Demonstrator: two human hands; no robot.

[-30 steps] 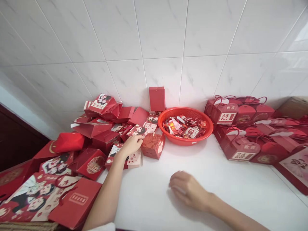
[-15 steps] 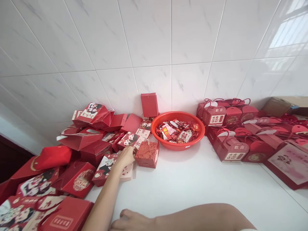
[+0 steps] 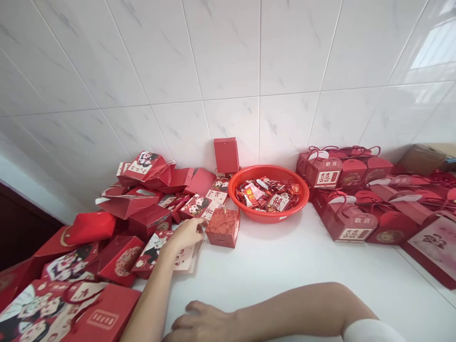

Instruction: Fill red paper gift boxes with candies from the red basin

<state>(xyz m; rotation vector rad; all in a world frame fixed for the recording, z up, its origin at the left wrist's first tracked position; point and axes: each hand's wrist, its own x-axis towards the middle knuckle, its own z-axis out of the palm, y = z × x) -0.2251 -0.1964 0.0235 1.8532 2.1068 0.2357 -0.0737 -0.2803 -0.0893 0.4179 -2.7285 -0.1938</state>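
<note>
The wall (image 3: pixel 231 52) is tiled in glossy white with faint grey veins; before it, the white surface (image 3: pixel 270 261) carries heaped red cartons (image 3: pixel 147 219) at left, rows of handled cartons (image 3: pixel 356 221) at right and a red basket (image 3: pixel 263 216) between; the right hand (image 3: pixel 203 325) is low in view, fingers slightly apart, its hold unclear; the left hand (image 3: pixel 187 234), fingers bent, is at the left side of the box (image 3: pixel 223 229), its grip unclear too; the box, just left of the basket, is red, swirl-patterned above, darker in front.
</note>
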